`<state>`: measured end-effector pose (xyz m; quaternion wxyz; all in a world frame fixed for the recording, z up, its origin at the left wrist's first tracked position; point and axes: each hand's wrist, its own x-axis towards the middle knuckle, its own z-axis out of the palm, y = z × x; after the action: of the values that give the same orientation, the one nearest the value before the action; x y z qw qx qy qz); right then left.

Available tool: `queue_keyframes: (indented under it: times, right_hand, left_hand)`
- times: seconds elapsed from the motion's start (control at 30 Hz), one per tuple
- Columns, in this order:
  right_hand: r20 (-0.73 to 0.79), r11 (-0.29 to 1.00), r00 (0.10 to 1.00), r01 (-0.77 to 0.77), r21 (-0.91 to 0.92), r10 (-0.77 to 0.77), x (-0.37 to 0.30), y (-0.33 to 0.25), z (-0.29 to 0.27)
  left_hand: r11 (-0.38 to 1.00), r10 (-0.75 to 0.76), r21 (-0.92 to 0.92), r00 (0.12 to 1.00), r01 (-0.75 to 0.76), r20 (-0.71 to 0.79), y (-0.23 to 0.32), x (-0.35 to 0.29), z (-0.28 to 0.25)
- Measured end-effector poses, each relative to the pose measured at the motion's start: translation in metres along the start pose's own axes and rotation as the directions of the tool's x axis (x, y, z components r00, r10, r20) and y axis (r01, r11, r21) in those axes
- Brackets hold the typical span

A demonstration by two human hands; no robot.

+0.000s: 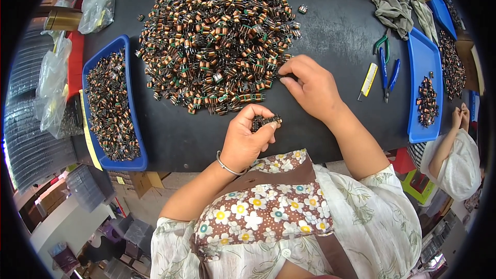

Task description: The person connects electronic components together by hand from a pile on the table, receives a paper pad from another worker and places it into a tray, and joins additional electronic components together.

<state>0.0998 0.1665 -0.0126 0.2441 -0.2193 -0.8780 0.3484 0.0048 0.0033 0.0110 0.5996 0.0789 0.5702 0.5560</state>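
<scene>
A large heap of small copper-wound coils with dark cores and metal pins lies on the black table in front of me. My left hand is closed around several of these coils, which show between the thumb and fingers at the heap's near edge. To the right, my right hand has its thumb and forefinger close together at the heap's right edge. Something dark shows between those fingertips, too small to make out.
A blue tray full of coils stands at the left. On the right lie a yellow-and-white cutter, blue-handled pliers, green-handled pliers and a blue tray with a few coils. Another person's hands show far right.
</scene>
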Motion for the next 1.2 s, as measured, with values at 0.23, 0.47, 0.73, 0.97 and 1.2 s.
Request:
queue_keyframes:
  times: [0.23,0.47,0.73,0.97,1.2]
  right_hand:
    - [0.366,0.892,0.923,-0.260,0.369,0.118,-0.011,-0.010,-0.019]
    - [0.439,0.854,0.898,-0.250,0.457,0.028,-0.018,-0.017,-0.023]
    - [0.107,0.986,0.993,-0.063,0.156,0.047,-0.001,-0.007,-0.021]
    - [0.084,0.992,0.995,-0.043,-0.122,0.053,0.010,0.003,-0.008]
    - [0.197,0.997,0.978,-0.063,-0.053,0.072,0.004,0.000,-0.013]
  left_hand:
    - [1.000,0.030,0.010,1.000,-0.029,-0.009,-0.002,0.001,-0.001]
    - [0.998,0.039,0.042,0.999,-0.039,-0.001,-0.001,0.000,0.002]
    - [0.999,0.012,0.041,1.000,-0.013,0.015,-0.001,-0.002,0.001]
    - [0.997,0.017,0.072,0.999,-0.019,0.031,-0.002,0.000,-0.001]
    - [0.993,0.043,0.108,0.999,-0.046,0.033,-0.002,0.005,-0.006]
